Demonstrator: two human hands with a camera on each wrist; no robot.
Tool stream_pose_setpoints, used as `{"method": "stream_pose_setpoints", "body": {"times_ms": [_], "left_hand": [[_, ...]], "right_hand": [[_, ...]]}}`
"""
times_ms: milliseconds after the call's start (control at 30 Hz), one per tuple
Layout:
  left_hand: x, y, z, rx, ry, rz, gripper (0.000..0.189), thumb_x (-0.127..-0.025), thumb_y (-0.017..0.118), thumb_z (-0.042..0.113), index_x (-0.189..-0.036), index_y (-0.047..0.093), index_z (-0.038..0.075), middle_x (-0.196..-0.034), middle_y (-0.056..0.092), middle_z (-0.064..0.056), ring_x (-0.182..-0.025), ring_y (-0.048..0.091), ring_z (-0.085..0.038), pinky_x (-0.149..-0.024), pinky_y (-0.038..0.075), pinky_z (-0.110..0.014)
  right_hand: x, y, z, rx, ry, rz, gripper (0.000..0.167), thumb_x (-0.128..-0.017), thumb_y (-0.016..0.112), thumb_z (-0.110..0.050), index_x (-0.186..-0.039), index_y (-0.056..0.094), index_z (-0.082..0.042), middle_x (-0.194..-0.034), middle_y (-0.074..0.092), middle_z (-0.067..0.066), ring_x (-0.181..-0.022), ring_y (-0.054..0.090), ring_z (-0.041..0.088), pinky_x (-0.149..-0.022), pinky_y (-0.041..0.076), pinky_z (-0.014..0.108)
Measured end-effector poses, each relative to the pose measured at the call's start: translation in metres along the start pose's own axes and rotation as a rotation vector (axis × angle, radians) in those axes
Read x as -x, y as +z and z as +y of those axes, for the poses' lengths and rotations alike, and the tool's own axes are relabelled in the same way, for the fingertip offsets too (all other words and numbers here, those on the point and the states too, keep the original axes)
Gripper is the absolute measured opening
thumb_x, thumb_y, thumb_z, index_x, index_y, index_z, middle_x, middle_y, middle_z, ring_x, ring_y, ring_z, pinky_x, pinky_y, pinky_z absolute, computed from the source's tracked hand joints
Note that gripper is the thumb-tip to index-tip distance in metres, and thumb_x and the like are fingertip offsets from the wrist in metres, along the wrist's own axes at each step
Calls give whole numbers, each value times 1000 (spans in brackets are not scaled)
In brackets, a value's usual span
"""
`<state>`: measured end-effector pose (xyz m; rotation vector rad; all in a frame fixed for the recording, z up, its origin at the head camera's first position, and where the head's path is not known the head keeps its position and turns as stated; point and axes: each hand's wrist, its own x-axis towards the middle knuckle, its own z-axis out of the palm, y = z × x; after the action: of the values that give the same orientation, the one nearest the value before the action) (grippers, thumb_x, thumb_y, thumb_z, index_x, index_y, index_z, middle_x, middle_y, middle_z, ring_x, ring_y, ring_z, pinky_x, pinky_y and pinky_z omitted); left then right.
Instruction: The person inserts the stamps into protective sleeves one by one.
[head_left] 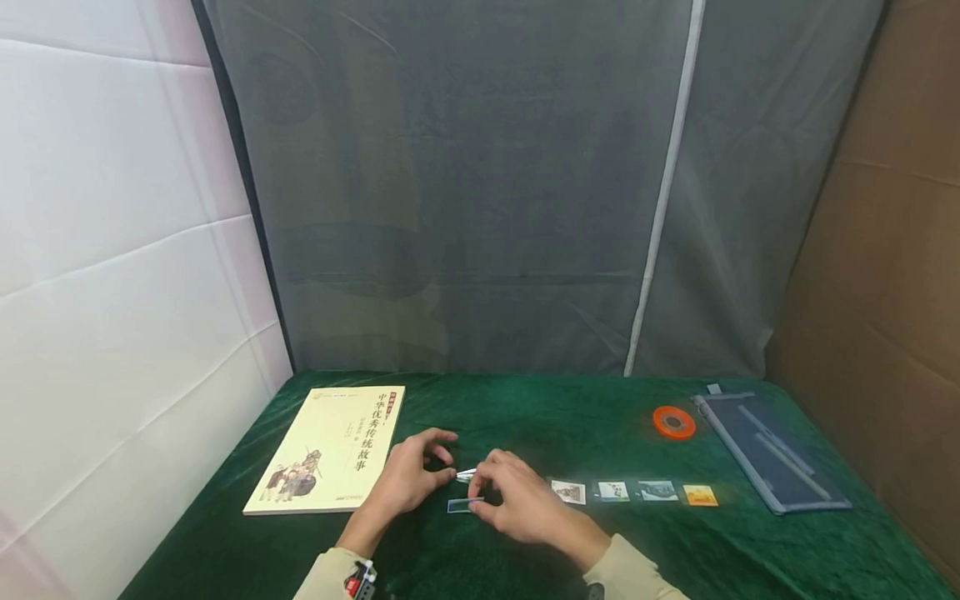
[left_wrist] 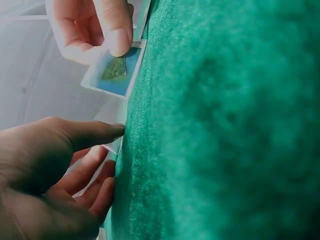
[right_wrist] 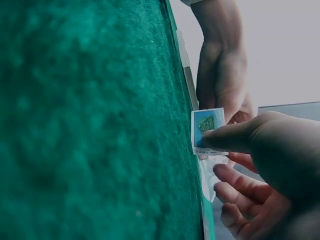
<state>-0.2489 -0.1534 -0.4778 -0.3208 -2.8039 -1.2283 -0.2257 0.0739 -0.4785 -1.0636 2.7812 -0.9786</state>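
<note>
Between the thumb and fingers of my right hand (head_left: 517, 497) is a small postage stamp (right_wrist: 207, 119) with a perforated white edge and a green shape on blue. My left hand (head_left: 408, 477) pinches a clear plastic sleeve (left_wrist: 111, 107) by its edge. In the left wrist view the stamp overlaps the upper part of the sleeve; whether any of it is inside, I cannot tell. Both hands are close together just above the green cloth (head_left: 480, 567). To the right of my right hand lies a row of several small picture stamps (head_left: 612, 491), some in clear sleeves.
A cream-covered book (head_left: 330, 450) lies at the left, beside my left hand. Toward the back right are an orange ring-shaped thing (head_left: 673, 422) with a grey centre and a dark see-through zip pouch (head_left: 768, 454) holding long thin items. Fabric walls enclose the table.
</note>
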Motion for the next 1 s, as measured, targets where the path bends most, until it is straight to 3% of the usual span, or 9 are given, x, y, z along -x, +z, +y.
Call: {"method": "stream_pose_setpoints", "body": {"times_ms": [100, 267, 467, 733, 900, 1000], "left_hand": [[-1, 1, -1, 25, 11, -2, 40, -90, 85, 2, -127, 75, 11, -88, 74, 7, -93, 70, -13, -96, 61, -52], [-3, 3, -2, 99, 80, -20, 24, -96, 81, 6, -119, 79, 12, -90, 73, 5, -88, 72, -10, -86, 64, -35], [-1, 9, 9, 242, 111, -78, 17, -99, 79, 11, -116, 80, 10, -98, 78, 0, -90, 73, -14, -81, 60, -24], [3, 28, 22, 437, 71, -156, 25, -103, 77, 30, -118, 78, 10, -116, 80, -10, -103, 75, -16, -88, 59, -24], [7, 36, 31, 598, 58, -244, 27, -105, 75, 27, -118, 73, 3, -120, 80, -18, -110, 79, -27, -94, 64, -32], [9, 40, 34, 674, 67, -281, 27, -104, 75, 20, -119, 69, -3, -119, 80, -23, -112, 79, -34, -94, 65, -37]], "right_hand": [[1, -5, 4, -75, 3, -6, 9, -100, 80, -26, -99, 71, -27, -98, 63, -11, -88, 56, 1, -78, 49, 22], [5, -12, 15, -179, 9, 36, 9, -101, 78, -24, -98, 70, -27, -86, 67, -11, -74, 60, 0, -66, 50, 21], [20, -27, 29, -224, 38, 83, 7, -102, 75, -22, -99, 69, -24, -91, 72, -10, -81, 66, 2, -68, 53, 24], [53, -45, 55, -337, 100, 102, 10, -101, 75, -19, -103, 66, -19, -101, 80, -4, -94, 76, 8, -78, 60, 28], [70, -51, 68, -518, 142, 80, 14, -103, 74, -16, -110, 64, -9, -100, 82, 8, -81, 74, 15, -65, 59, 29], [76, -53, 75, -603, 155, 94, 15, -104, 73, -16, -114, 65, -7, -99, 80, 15, -73, 69, 12, -60, 56, 26]]}}
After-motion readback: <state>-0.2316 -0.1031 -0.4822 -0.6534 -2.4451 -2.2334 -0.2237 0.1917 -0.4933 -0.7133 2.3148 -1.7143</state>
